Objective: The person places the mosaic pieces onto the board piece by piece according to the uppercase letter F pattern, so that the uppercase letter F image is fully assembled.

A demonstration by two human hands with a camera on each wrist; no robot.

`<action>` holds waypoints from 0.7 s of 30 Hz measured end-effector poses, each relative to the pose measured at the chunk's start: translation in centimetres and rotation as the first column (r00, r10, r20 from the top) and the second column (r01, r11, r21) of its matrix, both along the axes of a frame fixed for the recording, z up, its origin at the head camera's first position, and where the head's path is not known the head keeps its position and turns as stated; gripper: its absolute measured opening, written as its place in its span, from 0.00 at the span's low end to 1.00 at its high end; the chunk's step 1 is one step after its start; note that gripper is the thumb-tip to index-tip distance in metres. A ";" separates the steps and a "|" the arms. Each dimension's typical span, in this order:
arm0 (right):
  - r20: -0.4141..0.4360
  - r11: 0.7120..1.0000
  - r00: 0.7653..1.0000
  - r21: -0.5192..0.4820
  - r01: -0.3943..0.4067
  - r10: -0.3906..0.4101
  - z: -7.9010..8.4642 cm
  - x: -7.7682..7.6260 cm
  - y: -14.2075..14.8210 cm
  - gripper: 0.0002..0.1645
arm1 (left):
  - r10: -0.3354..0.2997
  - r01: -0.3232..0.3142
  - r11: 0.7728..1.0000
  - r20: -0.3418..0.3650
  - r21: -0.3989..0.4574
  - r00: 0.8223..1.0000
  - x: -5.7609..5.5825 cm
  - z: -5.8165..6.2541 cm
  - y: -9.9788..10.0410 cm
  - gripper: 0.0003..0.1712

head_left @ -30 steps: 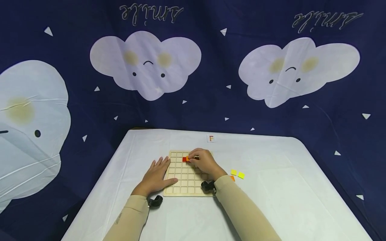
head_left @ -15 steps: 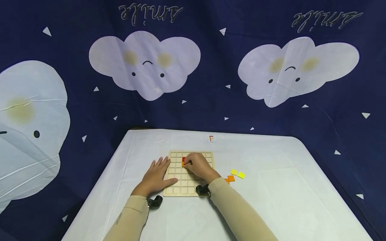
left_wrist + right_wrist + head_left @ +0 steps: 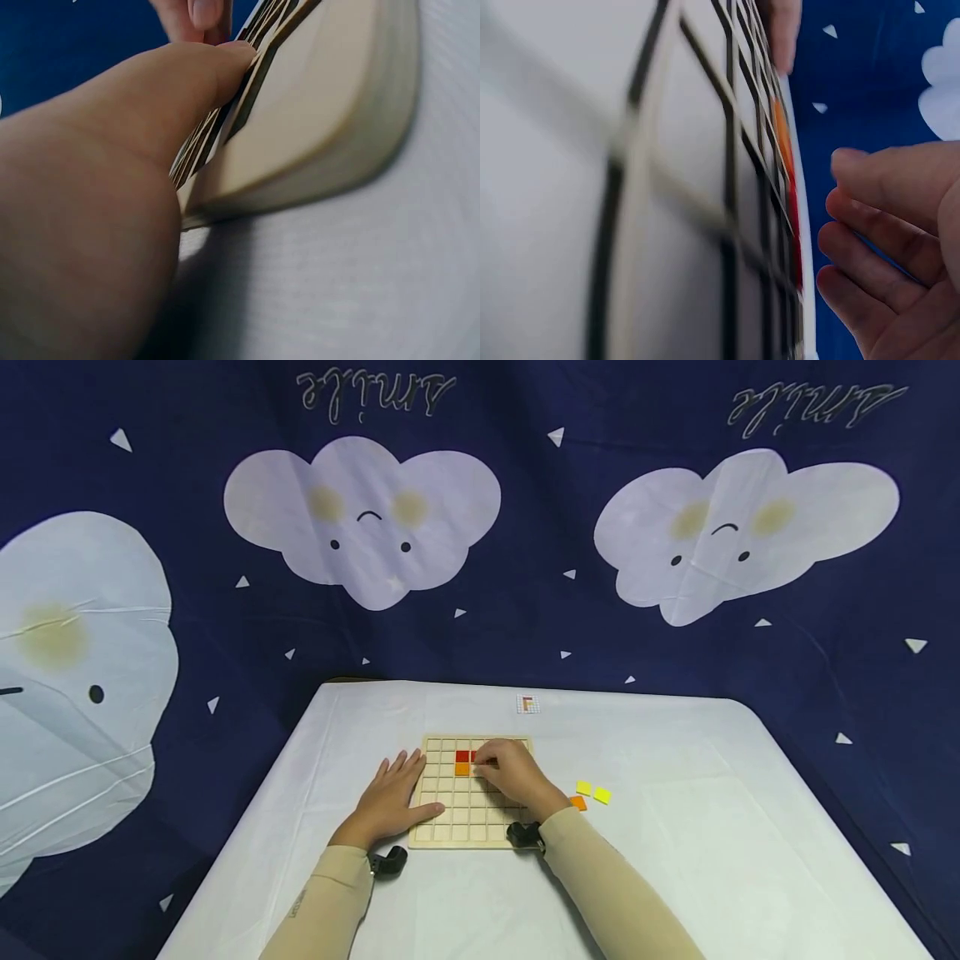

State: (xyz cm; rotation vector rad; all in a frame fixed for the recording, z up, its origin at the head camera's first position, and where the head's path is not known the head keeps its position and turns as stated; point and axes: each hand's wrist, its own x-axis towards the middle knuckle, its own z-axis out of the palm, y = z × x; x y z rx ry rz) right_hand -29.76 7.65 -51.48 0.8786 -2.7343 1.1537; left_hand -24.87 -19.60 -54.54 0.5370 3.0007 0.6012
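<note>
My left hand [image 3: 386,802] lies spread at the left edge of a wooden grid board [image 3: 450,837]; its thumb [image 3: 217,71] rests on the board's frame. Over the board's upper right is my right hand [image 3: 517,772], fingers loosely bent. The right wrist view shows no tile between its fingertips [image 3: 847,161]. A red tile [image 3: 462,756] fills a cell in the board's upper part, with more red to its right partly behind the right hand. Directly below that red tile, toward me, sits an orange tile [image 3: 462,769] in its own cell.
Right of the board, two yellow tiles [image 3: 602,796] and an orange tile [image 3: 577,803], partly behind the right sleeve, lie on the white tablecloth [image 3: 720,827]. Near the far edge is a small pattern card [image 3: 528,704]. A dark blue cloth with clouds [image 3: 360,518] hangs behind.
My right hand brought the orange tile down to the cell below the red one, let go and shifted right. The left hand stayed where it was.
</note>
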 end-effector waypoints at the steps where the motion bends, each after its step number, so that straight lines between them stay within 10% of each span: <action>1: 0.006 1.000 1.000 -0.017 0.008 -0.008 0.1 0.1 0.7 0.05 | 0.000 0.000 1.000 -0.005 0.006 1.000 0.0 0.0 0.1 0.63; 21: 0.102 0.987 0.983 -0.031 0.155 -0.151 -0.4 2.4 13.0 0.09 | 0.007 -0.007 1.000 -0.031 0.011 1.000 0.2 0.3 0.3 0.63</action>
